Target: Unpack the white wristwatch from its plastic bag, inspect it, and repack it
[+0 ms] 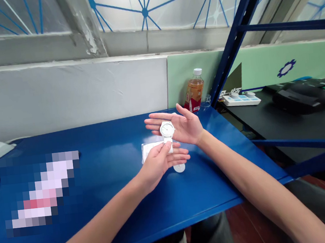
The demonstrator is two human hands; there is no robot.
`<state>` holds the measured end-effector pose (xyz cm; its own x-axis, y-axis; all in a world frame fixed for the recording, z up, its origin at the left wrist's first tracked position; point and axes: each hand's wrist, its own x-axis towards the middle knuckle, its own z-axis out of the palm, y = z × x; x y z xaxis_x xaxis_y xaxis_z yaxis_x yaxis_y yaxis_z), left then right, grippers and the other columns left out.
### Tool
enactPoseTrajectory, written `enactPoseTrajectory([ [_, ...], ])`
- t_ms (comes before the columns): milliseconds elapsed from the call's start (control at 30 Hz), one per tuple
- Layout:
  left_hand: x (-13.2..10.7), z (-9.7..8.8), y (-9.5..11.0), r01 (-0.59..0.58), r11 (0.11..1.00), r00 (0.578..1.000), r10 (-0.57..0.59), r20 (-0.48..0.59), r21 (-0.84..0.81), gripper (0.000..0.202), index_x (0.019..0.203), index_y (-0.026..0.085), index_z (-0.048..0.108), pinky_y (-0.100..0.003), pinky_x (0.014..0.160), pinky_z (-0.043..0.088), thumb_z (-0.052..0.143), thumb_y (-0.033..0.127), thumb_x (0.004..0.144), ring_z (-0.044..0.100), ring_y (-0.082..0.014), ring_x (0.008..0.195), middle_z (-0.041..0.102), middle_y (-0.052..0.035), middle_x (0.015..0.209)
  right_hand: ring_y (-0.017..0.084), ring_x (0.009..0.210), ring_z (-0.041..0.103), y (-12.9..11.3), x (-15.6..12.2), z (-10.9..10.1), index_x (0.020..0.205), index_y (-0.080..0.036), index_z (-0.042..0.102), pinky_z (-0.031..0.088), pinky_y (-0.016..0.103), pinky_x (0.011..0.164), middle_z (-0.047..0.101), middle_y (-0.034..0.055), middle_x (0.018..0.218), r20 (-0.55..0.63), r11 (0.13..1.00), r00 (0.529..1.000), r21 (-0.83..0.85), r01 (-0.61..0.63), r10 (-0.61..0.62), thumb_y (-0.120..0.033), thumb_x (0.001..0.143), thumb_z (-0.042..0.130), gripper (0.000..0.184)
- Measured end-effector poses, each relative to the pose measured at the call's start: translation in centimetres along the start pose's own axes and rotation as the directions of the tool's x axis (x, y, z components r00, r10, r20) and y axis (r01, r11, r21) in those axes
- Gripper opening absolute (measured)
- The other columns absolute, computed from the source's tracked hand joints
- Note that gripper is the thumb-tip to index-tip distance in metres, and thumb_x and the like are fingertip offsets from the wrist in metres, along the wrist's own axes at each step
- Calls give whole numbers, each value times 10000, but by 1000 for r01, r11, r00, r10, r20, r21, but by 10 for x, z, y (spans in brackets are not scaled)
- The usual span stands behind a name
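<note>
White plastic makes up the watch (167,129) that is laid across the right hand (180,127), whose palm is turned up and fingers are spread flat. Its strap end is pinched between thumb and fingers of the left hand (162,162), just below the dial. Both hands are held above a blue table (111,158). A clear packet (148,151) and a small white disc (179,168) are seen beneath them; a bottle of amber drink (194,92) stands behind
</note>
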<state>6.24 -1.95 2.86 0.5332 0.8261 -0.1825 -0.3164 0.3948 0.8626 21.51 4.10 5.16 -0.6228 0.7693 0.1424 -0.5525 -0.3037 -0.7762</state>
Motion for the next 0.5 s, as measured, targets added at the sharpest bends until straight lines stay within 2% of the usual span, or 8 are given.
enactPoseTrajectory([
  [100, 1, -2, 1, -19, 1000, 1000, 19, -1, 7, 307, 959, 99, 624, -407, 861, 536, 602, 404, 940, 740, -266, 854, 754, -167, 915, 274, 1263, 554, 0, 1, -9, 1273, -69, 560, 343, 450, 1114, 609, 206, 1320, -19, 1000, 1000, -5, -25, 25, -574, 955, 244, 675],
  [267, 1, -4, 3, 57, 998, 998, -58, 33, 41, 277, 976, 87, 629, -391, 831, 546, 592, 360, 949, 742, -271, 851, 752, -173, 910, 278, 1243, 572, 0, 1, -8, 1291, -49, 537, 330, 452, 1124, 599, 218, 1327, 24, 1000, 1000, 24, -11, 10, -573, 959, 235, 689],
  [500, 0, 4, 4, 118, 992, 991, -115, -67, 47, 319, 970, 76, 615, -348, 761, 564, 448, 342, 1022, 748, -243, 775, 754, -175, 857, 275, 1290, 528, -2, -1, 4, 1285, -82, 547, 319, 462, 1131, 593, 190, 1344, 49, 1000, 999, 3, 13, -13, -585, 942, 261, 673],
])
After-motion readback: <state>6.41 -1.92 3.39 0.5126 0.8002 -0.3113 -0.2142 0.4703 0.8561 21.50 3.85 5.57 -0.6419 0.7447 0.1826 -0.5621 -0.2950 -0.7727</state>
